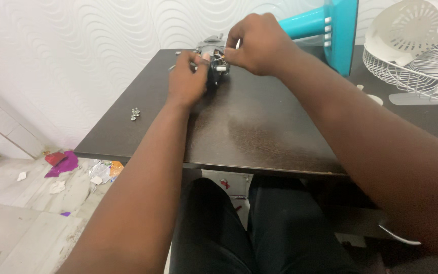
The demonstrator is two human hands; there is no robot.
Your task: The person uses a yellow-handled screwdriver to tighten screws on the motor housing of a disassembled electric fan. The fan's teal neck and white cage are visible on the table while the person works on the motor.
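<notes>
A small dark fan motor point(215, 63) with wires and metal parts sits at the far edge of the dark brown table point(249, 127). My left hand point(186, 80) grips the motor's left side and holds it steady. My right hand point(257, 43) is above and to the right of the motor, with its fingertips pinched on a small part at the motor's top. What exactly the fingers pinch is too small to tell.
Several small screws point(135, 113) lie at the table's left edge. A teal fan body point(330, 28) stands at the back right, beside a white fan grille and guard point(422, 56). Scraps of paper and foil point(67, 165) litter the floor at left. My legs are under the table.
</notes>
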